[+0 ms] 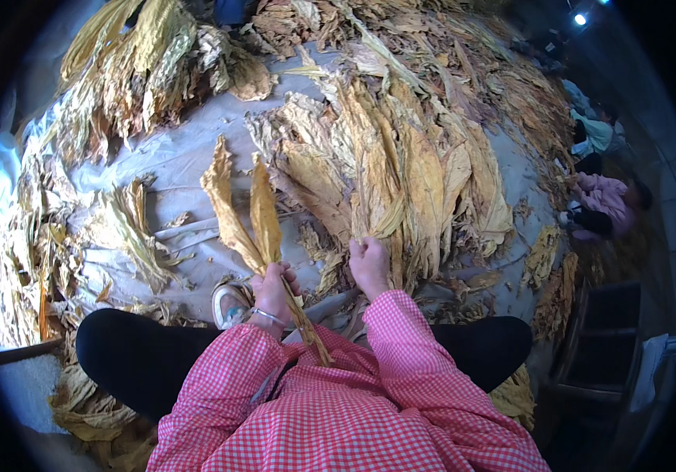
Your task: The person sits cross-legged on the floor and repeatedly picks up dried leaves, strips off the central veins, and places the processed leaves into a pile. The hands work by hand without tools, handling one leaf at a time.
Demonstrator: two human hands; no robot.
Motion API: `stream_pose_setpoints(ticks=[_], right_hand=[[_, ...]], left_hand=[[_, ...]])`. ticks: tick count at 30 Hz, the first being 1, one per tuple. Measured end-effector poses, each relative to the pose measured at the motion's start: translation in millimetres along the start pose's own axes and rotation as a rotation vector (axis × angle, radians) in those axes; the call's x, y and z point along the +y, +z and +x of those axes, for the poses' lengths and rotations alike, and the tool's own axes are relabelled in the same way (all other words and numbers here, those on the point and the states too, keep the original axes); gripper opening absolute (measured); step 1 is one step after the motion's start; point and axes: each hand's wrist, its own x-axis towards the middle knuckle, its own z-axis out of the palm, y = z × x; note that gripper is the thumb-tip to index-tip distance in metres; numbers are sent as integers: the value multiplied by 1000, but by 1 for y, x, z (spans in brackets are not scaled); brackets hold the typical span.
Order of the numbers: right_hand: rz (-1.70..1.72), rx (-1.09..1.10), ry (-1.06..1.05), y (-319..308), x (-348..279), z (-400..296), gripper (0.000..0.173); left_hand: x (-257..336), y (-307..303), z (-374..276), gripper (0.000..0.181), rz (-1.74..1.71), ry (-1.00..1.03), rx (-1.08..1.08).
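Observation:
My left hand (273, 289) grips the stalk ends of a few dried tobacco leaves (266, 215). Their yellow-brown blades fan upward in two main parts, and the stalk ends reach down across my lap. In front of me lies a broad heap of dried tobacco leaves (420, 171), tan to golden, some crumpled at the edges. At its near edge my right hand (368, 264) is closed, its fingertips around the lower end of a leaf (366, 200) that still lies on the heap. The exact grip is partly hidden by the fingers.
Grey plastic sheeting (167, 159) covers the ground. More leaf piles lie at the upper left (137, 76), at the left (131, 230) and along the top right (503, 88). A person in a pink top (603, 197) and another in pale green (595, 133) are at the right, near a dark chair (603, 336).

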Motion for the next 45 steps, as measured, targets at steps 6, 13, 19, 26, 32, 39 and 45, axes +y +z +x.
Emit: stream_pose_setpoints(ticks=[6, 13, 19, 26, 32, 39, 45], right_hand=[[-51, 113, 287, -9, 29, 49, 48], [29, 117, 205, -18, 41, 67, 25], [235, 229, -419, 2, 23, 2, 17], [63, 40, -632, -7, -3, -48, 12], [-114, -161, -621, 17, 13, -75, 11], [44, -349, -459, 9, 16, -66, 18], [777, -733, -95, -7, -18, -67, 9]], left_hand=[[11, 1, 1, 13, -106, 0, -41], [14, 2, 8, 16, -138, 14, 9], [17, 6, 11, 17, -110, 43, 41], [22, 7, 8, 17, -150, 54, 40], [27, 4, 8, 19, -159, 79, 59], [21, -2, 15, 17, -150, 69, 77], [8, 1, 8, 28, 22, 15, -99]])
